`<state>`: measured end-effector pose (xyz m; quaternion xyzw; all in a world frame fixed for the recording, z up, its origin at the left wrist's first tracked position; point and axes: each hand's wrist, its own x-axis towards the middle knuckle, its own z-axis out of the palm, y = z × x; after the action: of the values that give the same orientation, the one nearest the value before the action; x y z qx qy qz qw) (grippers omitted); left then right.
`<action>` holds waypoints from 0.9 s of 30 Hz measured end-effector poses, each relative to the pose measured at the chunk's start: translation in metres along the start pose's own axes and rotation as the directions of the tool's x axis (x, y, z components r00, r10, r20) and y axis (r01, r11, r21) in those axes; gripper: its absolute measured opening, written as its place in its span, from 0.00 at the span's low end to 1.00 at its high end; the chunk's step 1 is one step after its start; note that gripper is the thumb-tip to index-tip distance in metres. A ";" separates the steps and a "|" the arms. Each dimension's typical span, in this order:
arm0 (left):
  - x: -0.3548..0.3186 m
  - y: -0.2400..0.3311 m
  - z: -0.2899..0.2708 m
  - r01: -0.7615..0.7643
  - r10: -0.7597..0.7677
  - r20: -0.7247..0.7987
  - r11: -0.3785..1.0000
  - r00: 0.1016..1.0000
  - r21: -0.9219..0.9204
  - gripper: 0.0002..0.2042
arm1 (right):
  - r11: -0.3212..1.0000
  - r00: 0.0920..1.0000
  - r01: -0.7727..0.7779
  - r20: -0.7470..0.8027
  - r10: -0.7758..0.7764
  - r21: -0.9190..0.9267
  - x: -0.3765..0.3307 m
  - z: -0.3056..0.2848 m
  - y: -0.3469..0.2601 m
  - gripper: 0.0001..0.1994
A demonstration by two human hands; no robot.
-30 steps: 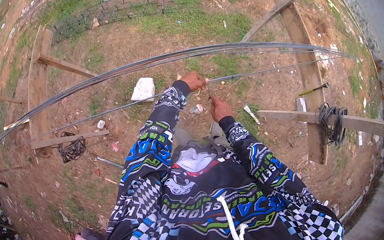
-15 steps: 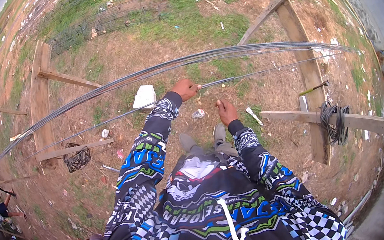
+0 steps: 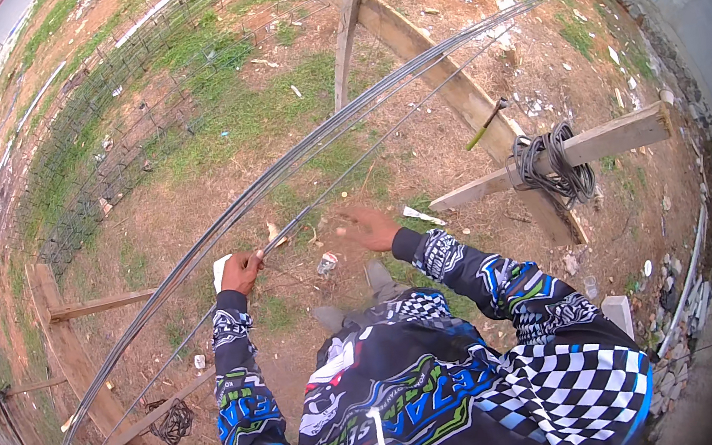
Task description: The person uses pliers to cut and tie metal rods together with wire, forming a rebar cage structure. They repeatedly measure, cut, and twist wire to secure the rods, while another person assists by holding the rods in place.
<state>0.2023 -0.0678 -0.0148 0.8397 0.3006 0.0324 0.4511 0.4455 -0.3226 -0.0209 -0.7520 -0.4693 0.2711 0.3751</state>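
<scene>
My left hand (image 3: pixel 241 271) is closed around a thin steel rod (image 3: pixel 287 230), the nearer one, which runs on both sides of the fist. A short thicker or doubled stretch of it shows just past my fingers. My right hand (image 3: pixel 369 228) hovers to the right, below the rod and apart from it, with its fingers outstretched and nothing in them. Beyond the single rod, a bundle of long grey steel rods (image 3: pixel 340 120) arcs from lower left to upper right over wooden supports.
A right-hand plank (image 3: pixel 455 85) carries a green-handled tool (image 3: pixel 486 125). Coiled wire (image 3: pixel 552 168) hangs on a wooden crossbar (image 3: pixel 621 134). Another plank (image 3: pixel 66 334) and a dark wire coil (image 3: pixel 171 424) are at left. Steel bar cages (image 3: pixel 86 163) lie on grass; a white block (image 3: pixel 221 267) sits behind my left hand.
The view has turned to the right, so the rods now slant. My left hand stays closed on the rod. My right hand has gone from curled to outstretched.
</scene>
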 end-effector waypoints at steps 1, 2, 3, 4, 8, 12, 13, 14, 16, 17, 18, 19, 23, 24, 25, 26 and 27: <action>-0.009 0.008 -0.009 0.072 -0.075 0.025 0.992 0.997 0.102 0.22 | 0.974 0.928 -0.094 -0.371 0.010 -0.208 0.014 -0.035 0.014 0.29; -0.013 0.012 -0.009 0.125 -0.128 0.036 0.990 0.991 0.071 0.22 | 0.955 0.788 -0.196 -0.616 0.020 -0.220 0.024 -0.084 0.028 0.30; -0.014 0.018 -0.007 0.174 -0.176 0.033 0.984 0.984 0.038 0.22 | 0.899 0.572 -0.376 -0.820 0.034 -0.225 0.030 -0.131 0.060 0.32; -0.017 0.019 -0.005 0.208 -0.208 0.015 0.978 0.978 0.019 0.23 | 0.795 0.419 -0.562 -0.908 0.034 -0.229 0.034 -0.175 0.089 0.35; -0.002 0.023 -0.004 0.106 -0.107 0.014 0.990 0.994 0.098 0.26 | 0.650 0.274 -0.759 -0.922 0.274 -0.032 0.004 -0.305 0.222 0.34; -0.023 0.010 -0.002 0.224 -0.225 0.006 0.974 0.974 0.038 0.25 | 0.722 0.223 -0.688 -0.926 0.303 0.071 0.020 -0.304 0.262 0.29; -0.012 0.009 0.002 0.184 -0.184 0.018 0.983 0.983 -0.011 0.25 | 0.673 0.233 -0.734 -0.896 0.378 0.093 0.007 -0.321 0.289 0.29; -0.002 0.009 0.005 0.146 -0.146 0.022 0.989 0.989 -0.037 0.24 | 0.615 0.235 -0.781 -0.864 0.446 0.105 0.006 -0.343 0.306 0.29; -0.017 0.009 0.001 0.169 -0.168 0.022 0.984 0.986 -0.051 0.23 | 0.636 0.256 -0.759 -0.835 0.488 0.139 0.023 -0.322 0.288 0.29; -0.013 0.008 0.001 0.152 -0.151 0.020 0.988 0.988 -0.034 0.22 | 0.643 0.241 -0.755 -0.859 0.452 0.127 0.024 -0.322 0.282 0.29; -0.010 0.006 0.004 0.133 -0.133 0.023 0.991 0.991 -0.023 0.22 | 0.647 0.222 -0.754 -0.883 0.413 0.113 0.021 -0.326 0.277 0.29; -0.010 0.004 0.007 0.119 -0.119 0.025 0.993 0.993 -0.009 0.22 | 0.706 0.218 -0.707 -0.940 0.262 0.033 0.023 -0.325 0.277 0.26; -0.014 0.001 0.008 0.171 -0.175 0.060 0.983 0.983 0.066 0.22 | 0.768 0.137 -0.638 -0.974 0.182 0.054 0.022 -0.343 0.231 0.26; -0.019 0.005 0.004 0.186 -0.191 0.061 0.980 0.980 0.074 0.22 | 0.795 0.124 -0.605 -0.982 0.144 0.040 0.025 -0.342 0.181 0.26; -0.024 0.008 -0.001 0.202 -0.208 0.063 0.976 0.976 0.083 0.22 | 0.820 0.108 -0.572 -0.988 0.108 0.027 0.025 -0.348 0.145 0.26; -0.010 0.015 -0.005 0.167 -0.174 0.074 0.981 0.982 0.098 0.22 | 0.856 0.104 -0.500 -0.990 -0.094 -0.133 0.002 -0.384 0.129 0.27; -0.008 0.017 -0.003 0.159 -0.168 0.089 0.982 0.982 0.104 0.21 | 0.912 -0.006 -0.405 -0.997 -0.077 -0.068 -0.009 -0.399 0.076 0.26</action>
<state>0.2034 -0.0771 0.0021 0.8335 0.3477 -0.0603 0.4251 0.7832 -0.4756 0.1451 -0.8246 -0.0151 -0.3763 0.4222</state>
